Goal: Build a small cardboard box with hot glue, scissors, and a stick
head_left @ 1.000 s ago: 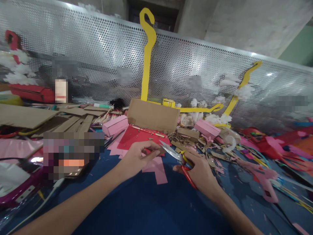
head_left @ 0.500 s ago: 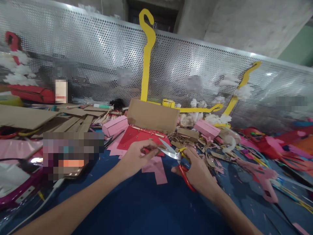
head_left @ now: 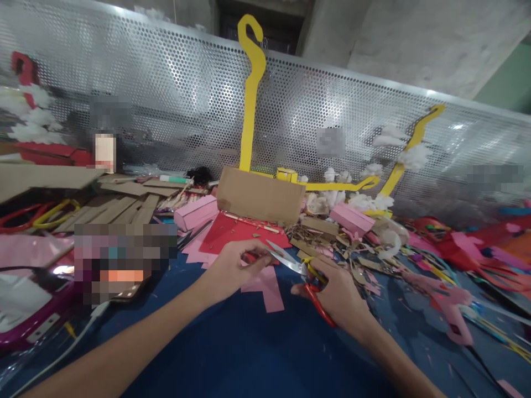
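Observation:
My right hand (head_left: pixel 338 293) grips a pair of scissors (head_left: pixel 290 262) with one red and one yellow handle loop, the blades pointing left and slightly apart. The blade tips reach the fingertips of my left hand (head_left: pixel 240 262). That hand is closed in a pinch; whatever small thing sits between its fingers is too small to make out. Beneath and behind it lie a red sheet (head_left: pixel 226 232) and a pink paper strip (head_left: pixel 271 293). A brown cardboard piece (head_left: pixel 261 193) stands tilted behind the red sheet.
A pink glue gun (head_left: pixel 443 298) lies on the blue table (head_left: pixel 257 354) at right. Cardboard scraps (head_left: pixel 317 224) litter the back. Tall yellow cut-outs (head_left: pixel 249 105) stand against a perforated metal panel (head_left: pixel 182 94). At left are flat cardboard (head_left: pixel 45 182), other scissor handles (head_left: pixel 56 214) and a white cable (head_left: pixel 70 348).
The scissor blades have come closer together near my left fingertips. At far left, the flat cardboard has shifted up and back, uncovering more of the red and yellow handles.

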Available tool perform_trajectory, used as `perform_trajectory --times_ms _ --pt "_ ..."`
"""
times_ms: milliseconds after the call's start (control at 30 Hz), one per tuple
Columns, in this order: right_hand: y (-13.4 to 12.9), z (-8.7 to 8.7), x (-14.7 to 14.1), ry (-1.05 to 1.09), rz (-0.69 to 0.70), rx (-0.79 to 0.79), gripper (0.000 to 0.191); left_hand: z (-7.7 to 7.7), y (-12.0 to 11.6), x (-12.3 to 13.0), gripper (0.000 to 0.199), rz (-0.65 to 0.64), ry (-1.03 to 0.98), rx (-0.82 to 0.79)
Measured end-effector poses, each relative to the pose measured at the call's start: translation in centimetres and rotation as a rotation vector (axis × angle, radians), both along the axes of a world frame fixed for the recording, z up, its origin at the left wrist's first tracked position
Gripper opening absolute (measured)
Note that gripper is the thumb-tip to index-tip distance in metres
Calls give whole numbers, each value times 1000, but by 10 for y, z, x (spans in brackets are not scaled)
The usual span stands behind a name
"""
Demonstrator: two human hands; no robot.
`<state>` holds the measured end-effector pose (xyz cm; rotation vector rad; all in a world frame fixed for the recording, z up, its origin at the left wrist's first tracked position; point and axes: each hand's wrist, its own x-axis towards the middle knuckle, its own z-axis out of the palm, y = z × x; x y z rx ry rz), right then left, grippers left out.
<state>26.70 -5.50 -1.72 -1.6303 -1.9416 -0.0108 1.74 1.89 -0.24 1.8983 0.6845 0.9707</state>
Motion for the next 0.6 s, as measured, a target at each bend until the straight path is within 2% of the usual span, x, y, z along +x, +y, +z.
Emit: perform_trajectory --times_ms 133,367,433,500,600 --pt "0 -1 1 57 -32 26 55 -1 2 0 18 -8 20 21" --pt "2 8 0 94 -83 75 41 -5 6 -2 21 122 114 127" --pt "1 8 -1 111 -78 54 35 -7 13 -5 23 221 218 223" --pt "0 6 -3 144 -51 25 31 -9 25 -9 23 268 263 266" --pt "3 1 -4 360 9 -25 31 -7 47 -10 31 307 317 353"
